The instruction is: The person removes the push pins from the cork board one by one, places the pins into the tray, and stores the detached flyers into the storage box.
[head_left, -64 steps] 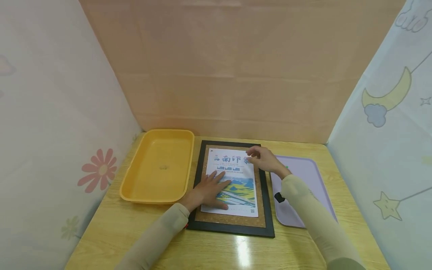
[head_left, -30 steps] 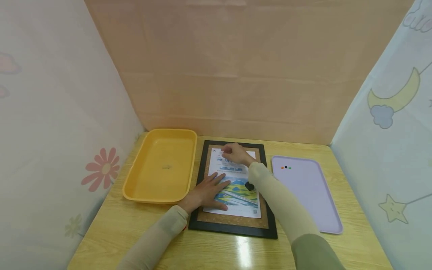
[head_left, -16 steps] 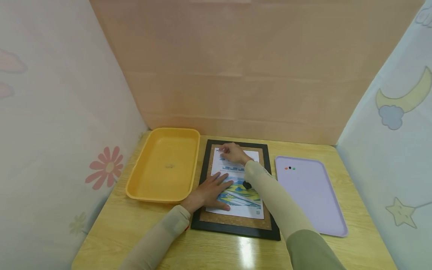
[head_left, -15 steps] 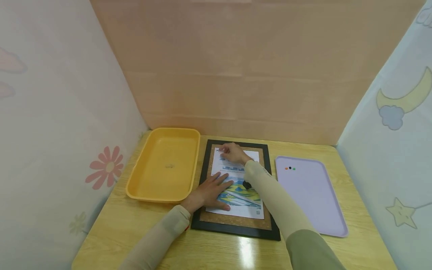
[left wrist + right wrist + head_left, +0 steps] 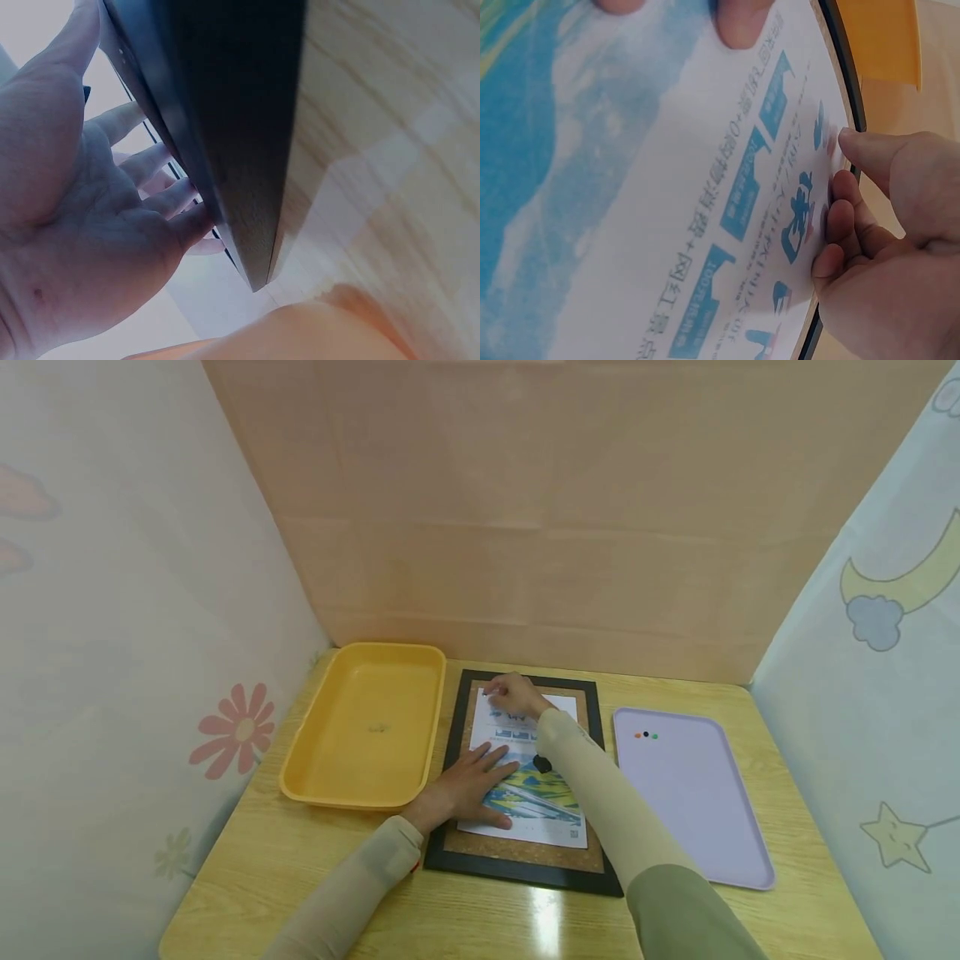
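A printed sheet [image 5: 551, 835] with blue lettering and a landscape lies on a cork board [image 5: 525, 850] in a black frame. Spread flat, my left hand [image 5: 472, 785] rests on the sheet's left middle; the left wrist view shows its palm beside the frame's dark side [image 5: 240, 112]. My right hand [image 5: 516, 696] reaches to the sheet's upper left corner. Its thumb and forefinger meet at a tiny dark pushpin [image 5: 484, 694] there, apparently pinching it. In the right wrist view, the other fingers of the right hand [image 5: 900, 240] are curled against the paper; the pin is hidden.
A yellow tray [image 5: 360, 727] stands left of the board. On the right lies a lilac tray [image 5: 697, 802] with an orange pin [image 5: 638, 736], a black pin [image 5: 646, 734] and a green pin [image 5: 655, 737]. Fabric walls close in the wooden table [image 5: 300, 852] behind and on both sides.
My right hand has moved left from the sheet's upper right to its upper left corner and closed in on the pin. The left hand stays put. The head view has shifted slightly.
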`<state>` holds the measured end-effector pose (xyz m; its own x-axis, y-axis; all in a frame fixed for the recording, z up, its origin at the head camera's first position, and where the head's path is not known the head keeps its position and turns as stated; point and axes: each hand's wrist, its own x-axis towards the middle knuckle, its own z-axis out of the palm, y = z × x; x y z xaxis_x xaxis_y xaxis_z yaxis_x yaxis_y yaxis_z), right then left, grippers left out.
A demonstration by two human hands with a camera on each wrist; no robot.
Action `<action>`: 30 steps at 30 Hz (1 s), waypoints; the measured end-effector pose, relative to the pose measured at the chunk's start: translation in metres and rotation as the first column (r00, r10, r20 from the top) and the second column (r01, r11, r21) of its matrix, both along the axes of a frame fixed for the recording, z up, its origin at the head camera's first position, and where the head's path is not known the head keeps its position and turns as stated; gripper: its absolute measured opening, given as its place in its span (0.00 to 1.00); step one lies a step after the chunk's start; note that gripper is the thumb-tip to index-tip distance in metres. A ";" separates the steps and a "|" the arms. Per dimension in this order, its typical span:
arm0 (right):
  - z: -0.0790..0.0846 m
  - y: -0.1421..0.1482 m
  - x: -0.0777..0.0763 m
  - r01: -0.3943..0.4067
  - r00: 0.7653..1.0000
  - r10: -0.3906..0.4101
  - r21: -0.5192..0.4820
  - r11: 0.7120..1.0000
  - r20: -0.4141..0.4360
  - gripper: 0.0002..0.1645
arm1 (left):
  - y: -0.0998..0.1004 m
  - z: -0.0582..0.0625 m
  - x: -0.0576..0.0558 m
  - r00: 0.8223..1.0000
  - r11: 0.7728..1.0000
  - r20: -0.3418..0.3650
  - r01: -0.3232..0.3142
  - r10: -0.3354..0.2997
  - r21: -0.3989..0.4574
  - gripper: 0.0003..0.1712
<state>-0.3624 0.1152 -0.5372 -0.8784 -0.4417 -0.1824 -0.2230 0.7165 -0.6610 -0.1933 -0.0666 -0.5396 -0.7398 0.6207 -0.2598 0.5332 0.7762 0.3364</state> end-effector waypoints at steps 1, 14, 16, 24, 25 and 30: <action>0.001 -0.001 0.001 0.004 1.000 -0.003 -0.009 1.000 0.008 0.19 | 0.000 0.000 0.000 1.000 1.000 -0.001 0.001 -0.001 -0.001 0.61; -0.001 -0.006 -0.002 0.068 0.998 -0.068 -0.015 0.998 0.000 0.16 | 0.001 -0.003 0.002 1.000 1.000 0.006 0.008 -0.008 -0.005 0.61; -0.001 -0.006 -0.001 0.076 0.997 -0.076 -0.020 0.997 0.000 0.16 | 0.000 -0.002 0.003 1.000 1.000 0.008 0.013 -0.013 -0.006 0.61; -0.035 -0.006 -0.026 0.131 0.991 -0.133 -0.080 0.988 -0.024 0.10 | -0.005 0.002 0.005 1.000 1.000 0.012 0.017 -0.017 0.001 0.61; -0.043 -0.006 -0.031 0.137 0.989 -0.140 -0.078 0.988 -0.038 0.10 | -0.005 0.003 0.006 1.000 1.000 0.018 0.014 -0.014 0.004 0.61; -0.056 -0.008 -0.038 0.155 0.987 -0.157 -0.080 0.985 -0.021 0.08 | -0.008 0.004 0.007 0.999 1.000 0.038 0.006 -0.007 0.027 0.61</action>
<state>-0.4008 0.1068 -0.5928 -0.9417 -0.3111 -0.1282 -0.1313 0.6904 -0.7114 -0.1860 -0.0743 -0.5361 -0.7257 0.6325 -0.2706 0.5247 0.7633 0.3770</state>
